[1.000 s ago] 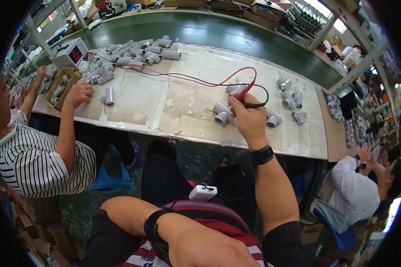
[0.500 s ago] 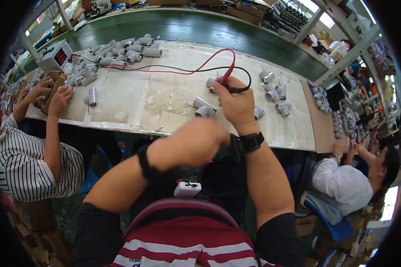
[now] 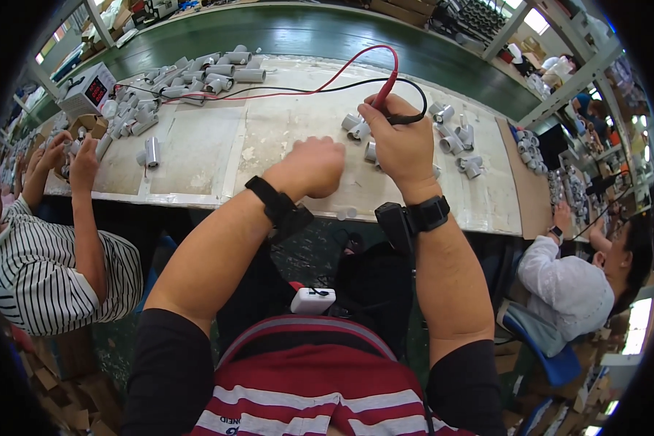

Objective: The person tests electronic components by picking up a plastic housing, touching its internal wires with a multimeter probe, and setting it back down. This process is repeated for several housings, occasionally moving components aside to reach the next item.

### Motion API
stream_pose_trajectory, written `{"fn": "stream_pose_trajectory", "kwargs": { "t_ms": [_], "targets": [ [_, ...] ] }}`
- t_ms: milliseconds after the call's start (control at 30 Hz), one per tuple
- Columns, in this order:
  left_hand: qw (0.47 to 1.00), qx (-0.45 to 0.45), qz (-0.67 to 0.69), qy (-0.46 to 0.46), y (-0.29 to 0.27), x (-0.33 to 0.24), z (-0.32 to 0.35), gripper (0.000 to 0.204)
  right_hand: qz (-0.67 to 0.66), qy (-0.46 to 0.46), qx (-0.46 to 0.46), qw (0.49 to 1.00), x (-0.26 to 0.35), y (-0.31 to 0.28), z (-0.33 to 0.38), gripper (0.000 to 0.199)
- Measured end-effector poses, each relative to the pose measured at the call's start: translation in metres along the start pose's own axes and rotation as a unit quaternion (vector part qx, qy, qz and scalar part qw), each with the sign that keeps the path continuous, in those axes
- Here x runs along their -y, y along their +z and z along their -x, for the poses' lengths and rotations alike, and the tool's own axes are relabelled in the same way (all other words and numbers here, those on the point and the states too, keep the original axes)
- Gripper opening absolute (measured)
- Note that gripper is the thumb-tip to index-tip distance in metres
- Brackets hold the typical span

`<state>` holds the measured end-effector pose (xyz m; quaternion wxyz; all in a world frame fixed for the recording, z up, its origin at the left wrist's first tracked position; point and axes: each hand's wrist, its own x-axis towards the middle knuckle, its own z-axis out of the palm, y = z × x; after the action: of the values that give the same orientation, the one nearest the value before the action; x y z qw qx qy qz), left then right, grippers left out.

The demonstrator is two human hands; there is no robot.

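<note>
Single head-worn fisheye view, looking steeply down and forward over the wearer's chest. Both hands, left hand (image 3: 314, 168) and right hand (image 3: 402, 142), lie close, mid-frame; the bench (image 3: 196, 145) stretches beyond them, edges bowed toward the rim.

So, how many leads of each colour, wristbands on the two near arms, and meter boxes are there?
Red lead: 1
Black lead: 1
Black wristbands: 2
Meter box: 1
Total: 5
</note>
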<state>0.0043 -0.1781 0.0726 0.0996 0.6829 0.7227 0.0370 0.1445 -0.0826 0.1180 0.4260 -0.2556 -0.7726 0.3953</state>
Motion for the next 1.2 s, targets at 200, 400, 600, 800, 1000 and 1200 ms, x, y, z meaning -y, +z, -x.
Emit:
{"fn": "stream_pose_trajectory", "kwargs": {
  "t_ms": [200, 400, 600, 800, 1000, 1200],
  "targets": [
    [0.928, -0.039, 0.314, -0.198, 0.005, 0.06, 0.024, 0.036, -0.097, 0.072, -0.006, 0.993, -0.013, 0.014, 0.021, 0.017],
    [0.623, -0.208, 0.724, -0.211, 0.03, 0.076, 0.069, 0.045, -0.084, 0.152, 0.057, 0.983, -0.05, 0.047, 0.068, 0.015],
    [0.61, -0.24, 0.741, -0.145, 0.044, 0.057, 0.092, 0.048, -0.169, 0.229, 0.039, 0.958, -0.031, 0.053, 0.072, 0.016],
    [0.691, -0.298, 0.648, -0.114, 0.059, 0.048, 0.094, 0.054, -0.269, 0.245, 0.006, 0.931, -0.017, 0.072, 0.088, 0.017],
    [0.675, -0.307, 0.664, -0.096, 0.062, 0.046, 0.093, 0.054, -0.233, 0.217, 0.021, 0.948, -0.028, 0.091, 0.095, 0.016],
    [0.671, -0.302, 0.67, -0.095, 0.066, 0.046, 0.096, 0.055, -0.235, 0.23, 0.027, 0.944, -0.032, 0.097, 0.096, 0.016]
  ]
}}
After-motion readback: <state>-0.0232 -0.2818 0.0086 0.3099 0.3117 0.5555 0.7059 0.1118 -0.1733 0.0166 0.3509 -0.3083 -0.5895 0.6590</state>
